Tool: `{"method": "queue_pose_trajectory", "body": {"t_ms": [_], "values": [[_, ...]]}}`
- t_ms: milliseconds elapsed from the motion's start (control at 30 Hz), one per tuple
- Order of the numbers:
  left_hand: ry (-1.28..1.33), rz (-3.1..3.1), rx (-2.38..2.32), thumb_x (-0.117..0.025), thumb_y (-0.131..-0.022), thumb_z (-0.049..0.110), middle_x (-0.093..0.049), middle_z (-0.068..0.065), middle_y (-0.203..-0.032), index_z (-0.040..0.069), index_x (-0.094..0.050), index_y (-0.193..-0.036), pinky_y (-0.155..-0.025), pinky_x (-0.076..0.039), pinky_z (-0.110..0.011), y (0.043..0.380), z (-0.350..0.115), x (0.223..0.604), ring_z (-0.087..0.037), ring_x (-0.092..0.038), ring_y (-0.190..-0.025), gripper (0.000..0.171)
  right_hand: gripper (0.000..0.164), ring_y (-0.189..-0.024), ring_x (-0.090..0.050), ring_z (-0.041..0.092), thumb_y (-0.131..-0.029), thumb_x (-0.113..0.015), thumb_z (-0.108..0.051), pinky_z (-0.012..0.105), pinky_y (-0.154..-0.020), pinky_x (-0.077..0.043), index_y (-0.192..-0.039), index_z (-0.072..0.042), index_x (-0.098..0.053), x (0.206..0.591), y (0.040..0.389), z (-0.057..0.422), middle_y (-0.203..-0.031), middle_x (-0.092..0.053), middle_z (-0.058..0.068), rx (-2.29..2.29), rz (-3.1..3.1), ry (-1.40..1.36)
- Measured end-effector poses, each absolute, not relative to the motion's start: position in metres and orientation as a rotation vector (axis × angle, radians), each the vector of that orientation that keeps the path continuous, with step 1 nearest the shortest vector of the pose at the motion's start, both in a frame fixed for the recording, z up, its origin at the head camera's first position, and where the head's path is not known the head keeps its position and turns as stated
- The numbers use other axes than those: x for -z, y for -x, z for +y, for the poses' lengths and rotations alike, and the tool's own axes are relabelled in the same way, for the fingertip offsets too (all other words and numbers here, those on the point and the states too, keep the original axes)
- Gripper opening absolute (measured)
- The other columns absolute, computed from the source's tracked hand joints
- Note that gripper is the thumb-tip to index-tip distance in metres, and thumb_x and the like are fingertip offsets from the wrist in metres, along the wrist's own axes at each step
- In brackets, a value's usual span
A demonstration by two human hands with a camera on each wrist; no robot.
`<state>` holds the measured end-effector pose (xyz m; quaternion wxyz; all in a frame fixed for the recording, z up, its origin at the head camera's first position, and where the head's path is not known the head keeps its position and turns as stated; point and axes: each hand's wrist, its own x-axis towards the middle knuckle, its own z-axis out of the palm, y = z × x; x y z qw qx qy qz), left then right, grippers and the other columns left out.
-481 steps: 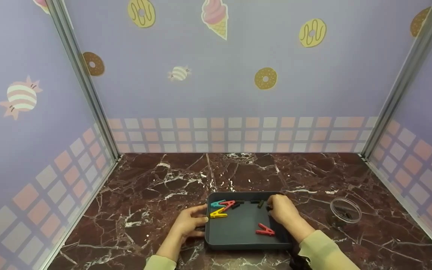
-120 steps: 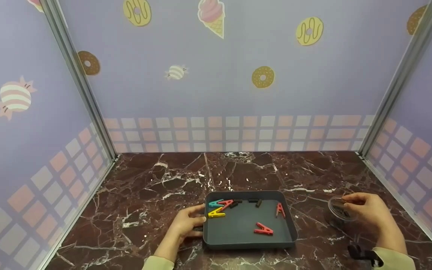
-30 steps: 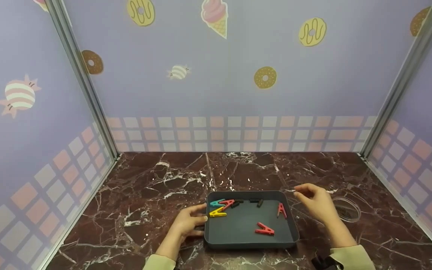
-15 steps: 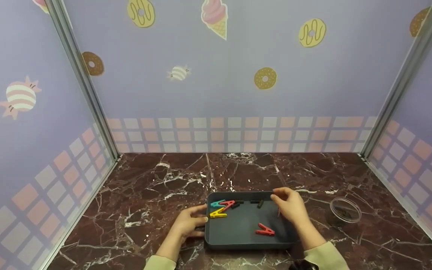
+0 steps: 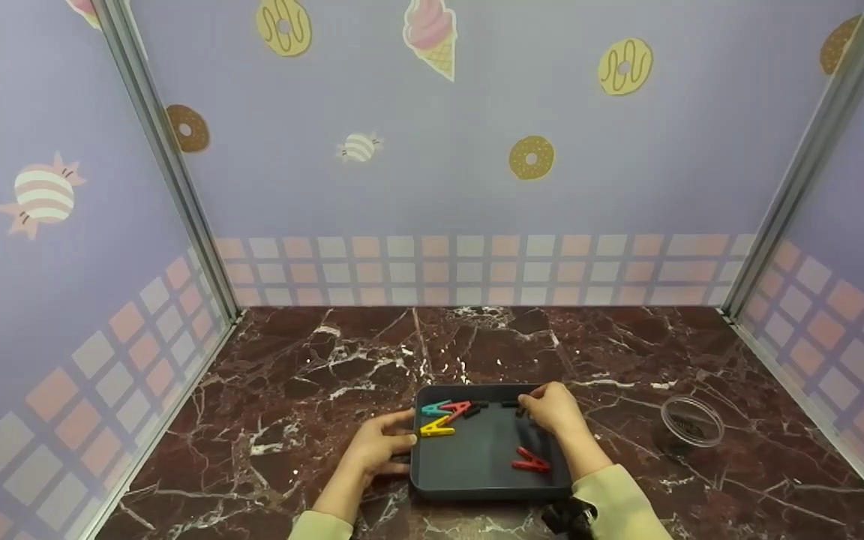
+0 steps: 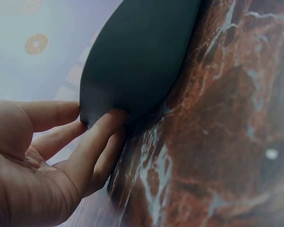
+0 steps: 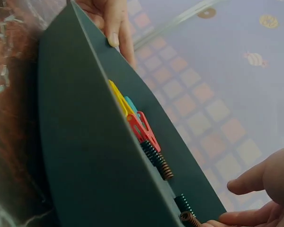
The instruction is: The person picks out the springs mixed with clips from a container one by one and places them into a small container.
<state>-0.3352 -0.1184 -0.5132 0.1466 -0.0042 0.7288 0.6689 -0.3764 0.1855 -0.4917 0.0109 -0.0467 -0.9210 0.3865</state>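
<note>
My left hand (image 5: 378, 448) lies against the left side of a dark grey tray (image 5: 469, 469). Its fingers are nearly straight, the thumb tip is at the rim, and others touch the outer wall (image 6: 142, 56). Over the tray's back right part, my right hand (image 5: 556, 412) has its fingertips down beside a dark coil spring (image 7: 184, 205) and a coppery spring (image 7: 190, 219). Thumb and fingers are parted in the right wrist view; that hand's lower fingertips are cut off. Further left lie a yellow clothespin (image 5: 437, 427), a blue clothespin (image 5: 436, 408) and a red clothespin (image 5: 456, 410).
Another red clothespin (image 5: 531, 460) lies near the tray's front right. More springs (image 5: 475, 409) rest beside the coloured clothespins. A clear round tub (image 5: 691, 424) with small dark pieces stands right of the tray on the marble-patterned table (image 5: 312, 360). Patterned walls enclose the table.
My right hand has moved from the clear tub leftward, over the tray's right wall, down to the springs. It now covers the red clothespin at the right wall. My left hand stays put.
</note>
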Motion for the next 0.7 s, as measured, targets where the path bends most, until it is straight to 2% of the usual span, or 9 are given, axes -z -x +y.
{"method": "queue_pose_trajectory", "body": {"t_ms": [133,200,367,433,633,700], "values": [[0.009,2.1,-1.92,-0.065,-0.097,0.0,-0.065,-0.027,-0.124,-0.001,-0.046,-0.152,-0.076,-0.067,-0.046,0.335,-0.119,0.513,-0.032,-0.074,-0.104,0.058,0.029,-0.078,-0.071,0.029,-0.095,-0.071,-0.02,0.047,-0.076,-0.061,-0.094,0.008,-0.076,0.492,0.381,0.181,-0.09,-0.076,0.021,-1.061,-2.933,0.155],[0.007,2.102,-1.918,-0.064,-0.097,0.0,-0.065,-0.027,-0.125,-0.002,-0.047,-0.152,-0.076,-0.067,-0.047,0.335,-0.119,0.513,-0.031,-0.074,-0.102,0.058,0.031,-0.078,-0.07,0.03,-0.093,-0.073,-0.021,0.046,-0.074,-0.061,-0.094,0.009,-0.073,0.493,0.383,0.179,-0.093,-0.075,0.023,-1.001,-2.948,0.16],[-0.011,2.109,-1.923,-0.065,-0.096,0.0,-0.064,-0.029,-0.126,-0.003,-0.046,-0.151,-0.077,-0.067,-0.05,0.335,-0.12,0.513,-0.028,-0.073,-0.099,0.058,0.035,-0.075,-0.068,0.03,-0.091,-0.078,-0.026,0.045,-0.071,-0.059,-0.094,0.008,-0.068,0.498,0.388,0.172,-0.087,-0.072,0.022,-0.873,-2.97,0.173],[-0.017,2.108,-1.927,-0.065,-0.096,0.0,-0.064,-0.03,-0.126,-0.004,-0.046,-0.151,-0.077,-0.067,-0.05,0.334,-0.12,0.513,-0.029,-0.073,-0.1,0.059,0.035,-0.076,-0.069,0.031,-0.09,-0.079,-0.026,0.046,-0.073,-0.06,-0.092,0.008,-0.069,0.5,0.391,0.17,-0.086,-0.073,0.022,-0.833,-2.973,0.169],[-0.012,2.074,-1.946,-0.063,-0.097,-0.001,-0.064,-0.028,-0.122,-0.004,-0.044,-0.153,-0.076,-0.067,-0.048,0.335,-0.119,0.513,-0.037,-0.074,-0.104,0.058,0.041,-0.095,-0.072,0.043,-0.081,-0.085,-0.017,0.053,-0.086,-0.061,-0.1,0.015,-0.069,0.502,0.394,0.172,-0.102,-0.073,0.033,-0.747,-2.965,0.138],[-0.017,2.078,-1.948,-0.063,-0.097,-0.002,-0.063,-0.027,-0.12,-0.004,-0.044,-0.152,-0.075,-0.067,-0.048,0.335,-0.119,0.513,-0.037,-0.074,-0.104,0.058,0.04,-0.091,-0.072,0.042,-0.077,-0.085,-0.013,0.052,-0.084,-0.061,-0.098,0.016,-0.069,0.502,0.394,0.175,-0.1,-0.073,0.033,-0.741,-2.956,0.128]]}}
